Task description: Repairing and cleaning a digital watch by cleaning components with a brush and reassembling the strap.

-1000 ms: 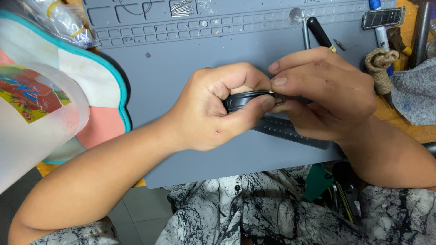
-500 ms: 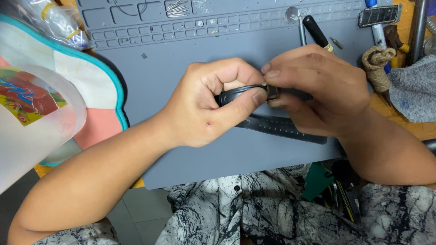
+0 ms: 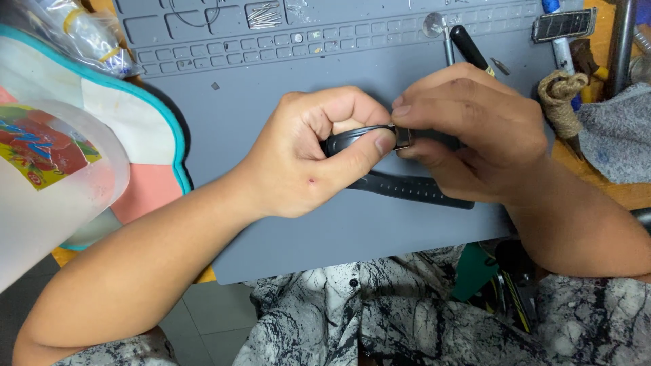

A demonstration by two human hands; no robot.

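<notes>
Compared with half a second ago, the left hand [image 3: 319,152] and right hand [image 3: 468,129] sit a touch higher and closer in the frame, and the black rubber watch strap [image 3: 407,186] between them has barely shifted; the left thumb now presses nearer the small metal buckle piece [image 3: 402,137]. Both hands are closed on the strap: the left pinches its curved end between thumb and curled fingers, while the right grips the other end, with the metal piece at its fingertips. The free length of the strap trails down and right, lying on the grey silicone work mat [image 3: 352,230] at mid-frame.

The mat's near edge runs along the lower middle of the frame, just above the person's black-and-white marbled shirt [image 3: 380,318]. There is bare mat below and to the left of the hands. To the right, the mat ends near a coil of brown twine [image 3: 559,91] and a grey cloth [image 3: 617,135] on the orange tabletop [image 3: 627,193].

Along the top of the mat, moulded compartments hold small parts: one shallow tray contains a cluster of thin metal pins [image 3: 263,13], and tiny bits sit in the row of small cells. A black-handled tool [image 3: 468,44] lies at upper right. At left, a translucent plastic jar with a colourful label [image 3: 47,183] stands close to the camera; its contents cannot be made out.
</notes>
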